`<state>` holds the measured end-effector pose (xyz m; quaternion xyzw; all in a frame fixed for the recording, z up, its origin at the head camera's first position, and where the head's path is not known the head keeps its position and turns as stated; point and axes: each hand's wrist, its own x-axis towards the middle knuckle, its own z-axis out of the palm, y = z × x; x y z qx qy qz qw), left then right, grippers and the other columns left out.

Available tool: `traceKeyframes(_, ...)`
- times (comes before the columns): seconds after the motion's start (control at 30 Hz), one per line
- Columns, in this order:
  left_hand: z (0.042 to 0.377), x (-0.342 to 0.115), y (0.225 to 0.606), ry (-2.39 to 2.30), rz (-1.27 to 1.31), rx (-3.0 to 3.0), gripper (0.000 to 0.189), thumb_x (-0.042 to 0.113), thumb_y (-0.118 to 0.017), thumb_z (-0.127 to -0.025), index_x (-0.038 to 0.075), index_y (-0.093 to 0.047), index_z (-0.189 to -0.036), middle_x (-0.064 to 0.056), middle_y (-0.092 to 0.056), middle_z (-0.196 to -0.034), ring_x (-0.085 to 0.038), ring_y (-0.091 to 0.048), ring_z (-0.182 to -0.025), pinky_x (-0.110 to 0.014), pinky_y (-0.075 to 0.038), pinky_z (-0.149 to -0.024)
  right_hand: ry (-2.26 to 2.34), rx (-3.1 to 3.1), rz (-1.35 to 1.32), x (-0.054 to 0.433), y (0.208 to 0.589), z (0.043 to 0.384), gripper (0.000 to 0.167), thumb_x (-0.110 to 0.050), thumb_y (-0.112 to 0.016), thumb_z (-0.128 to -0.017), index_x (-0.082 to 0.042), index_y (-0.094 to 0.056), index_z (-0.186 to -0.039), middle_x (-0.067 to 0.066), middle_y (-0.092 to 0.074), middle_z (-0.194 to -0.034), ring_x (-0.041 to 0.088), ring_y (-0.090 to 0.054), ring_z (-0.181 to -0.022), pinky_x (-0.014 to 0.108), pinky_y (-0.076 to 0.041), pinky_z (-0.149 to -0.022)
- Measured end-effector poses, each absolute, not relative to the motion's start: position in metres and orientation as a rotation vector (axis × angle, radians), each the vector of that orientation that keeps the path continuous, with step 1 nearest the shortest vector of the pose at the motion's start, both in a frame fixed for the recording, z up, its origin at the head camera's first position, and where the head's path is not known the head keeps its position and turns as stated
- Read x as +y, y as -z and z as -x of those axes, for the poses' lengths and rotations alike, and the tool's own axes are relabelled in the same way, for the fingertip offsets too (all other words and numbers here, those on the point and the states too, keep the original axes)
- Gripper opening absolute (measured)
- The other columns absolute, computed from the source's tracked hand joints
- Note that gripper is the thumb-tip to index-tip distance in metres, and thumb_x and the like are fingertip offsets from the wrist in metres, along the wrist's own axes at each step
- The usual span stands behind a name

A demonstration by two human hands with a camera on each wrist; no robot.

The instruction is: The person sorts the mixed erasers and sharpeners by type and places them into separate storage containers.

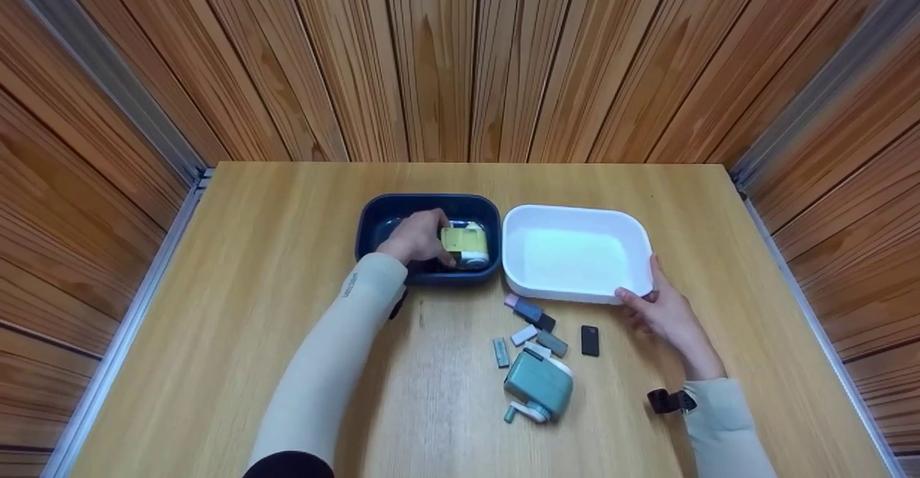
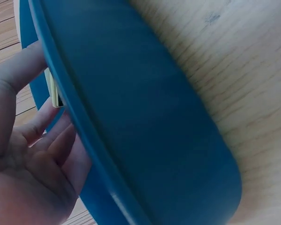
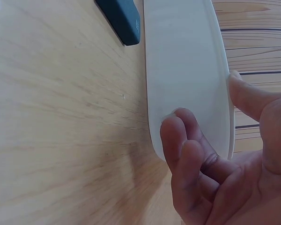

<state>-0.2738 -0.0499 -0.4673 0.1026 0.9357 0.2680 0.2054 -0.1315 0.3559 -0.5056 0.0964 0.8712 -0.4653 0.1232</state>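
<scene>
My left hand (image 1: 418,238) seems to be grasping the yellow device (image 1: 466,239) in the navy tub (image 1: 449,279), right hand (image 1: 668,320) pinching the white tub (image 1: 575,255); next, I'd lift clear.

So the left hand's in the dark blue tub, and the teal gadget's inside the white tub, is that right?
Not quite: the head view shows the teal gadget on the table, outside the white tub. The left hand is in the dark blue tub.

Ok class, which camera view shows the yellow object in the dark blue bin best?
The head view: it looks down into the dark blue bin, so most of the yellow object shows. The left wrist view shows only a sliver past the bin's rim; the right wrist view shows none of it.
</scene>
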Motion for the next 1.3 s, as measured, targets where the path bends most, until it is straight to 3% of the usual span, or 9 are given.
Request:
traceKeyframes(0.23,0.271,-0.055,0.468,-0.763,-0.270,2.592,0.069,0.027,-0.087,-0.078,0.015,-0.055,-0.138,-0.006,-0.058,-0.130,-0.025,-0.052,-0.111,-0.048,-0.041,-0.100,1.338,2.549,-0.285,0.355,0.505,0.132,0.107,-0.061,-0.062,-0.090,-0.026,0.012,-0.158,0.017,-0.062,-0.104,0.029,-0.065,-0.087,0.038,-0.054,-0.070)
traceKeyframes(0.47,0.269,-0.058,0.469,-0.784,-0.298,2.589,0.067,0.027,-0.085,-0.080,0.014,-0.055,-0.139,-0.008,-0.058,-0.132,-0.025,-0.052,-0.114,-0.048,-0.041,-0.101,1.338,2.593,-0.277,0.353,0.507,0.134,0.107,-0.052,-0.066,-0.092,-0.016,0.011,-0.159,0.015,-0.066,-0.092,0.024,-0.067,-0.075,0.036,-0.054,-0.060)
traceKeyframes(0.97,0.268,-0.073,0.470,-0.985,-0.304,2.503,0.062,0.019,-0.080,-0.085,0.012,-0.054,-0.140,-0.007,-0.058,-0.136,-0.025,-0.052,-0.124,-0.046,-0.038,-0.107,1.309,2.574,-0.295,0.353,0.506,0.134,0.109,-0.059,-0.064,-0.090,-0.020,0.012,-0.158,0.015,-0.064,-0.097,0.024,-0.066,-0.079,0.036,-0.054,-0.064)
traceKeyframes(1.3,0.258,-0.087,0.461,-1.078,-0.320,2.506,0.059,0.020,-0.079,-0.087,0.014,-0.054,-0.140,-0.007,-0.057,-0.135,-0.026,-0.055,-0.121,-0.047,-0.043,-0.103,1.306,2.568,-0.289,0.355,0.505,0.132,0.108,-0.060,-0.062,-0.090,-0.022,0.013,-0.158,0.016,-0.064,-0.099,0.025,-0.066,-0.081,0.035,-0.053,-0.064)
